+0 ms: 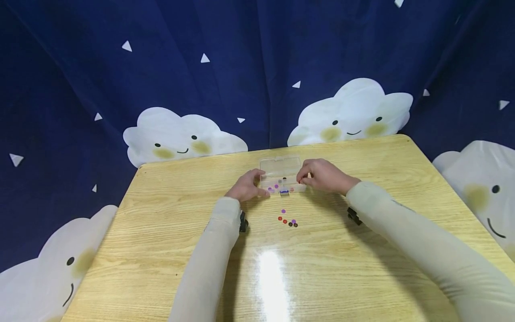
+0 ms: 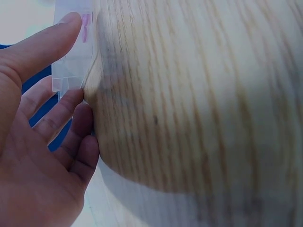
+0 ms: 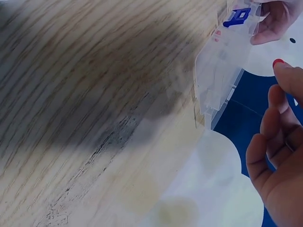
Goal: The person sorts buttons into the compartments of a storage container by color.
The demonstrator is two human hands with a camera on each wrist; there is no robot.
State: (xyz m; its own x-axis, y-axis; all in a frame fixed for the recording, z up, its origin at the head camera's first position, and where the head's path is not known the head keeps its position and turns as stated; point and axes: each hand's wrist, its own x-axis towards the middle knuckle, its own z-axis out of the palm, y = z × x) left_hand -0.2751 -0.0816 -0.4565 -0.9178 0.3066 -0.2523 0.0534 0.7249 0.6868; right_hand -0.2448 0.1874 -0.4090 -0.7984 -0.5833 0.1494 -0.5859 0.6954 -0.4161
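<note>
A clear plastic box (image 1: pixel 277 167) lies on the table with its lid raised at the back and a blue latch (image 3: pixel 237 18) on its front. Purple discs (image 1: pixel 276 186), a black disc (image 1: pixel 284 178) and a pinkish-red disc (image 1: pixel 292 189) lie inside. My left hand (image 1: pixel 246 185) holds the box's left end, thumb at the front wall and fingers around the side. Over the right end, my right hand (image 1: pixel 323 175) pinches a small red disc (image 3: pixel 278 62) between thumb and fingertip.
In front of the box, several loose discs lie on the wooden table (image 1: pixel 181 241): purple (image 1: pixel 283 211), red (image 1: pixel 280 218) and dark brown (image 1: pixel 295 225). A dark blue curtain (image 1: pixel 241 67) with white clouds hangs behind the table's far edge.
</note>
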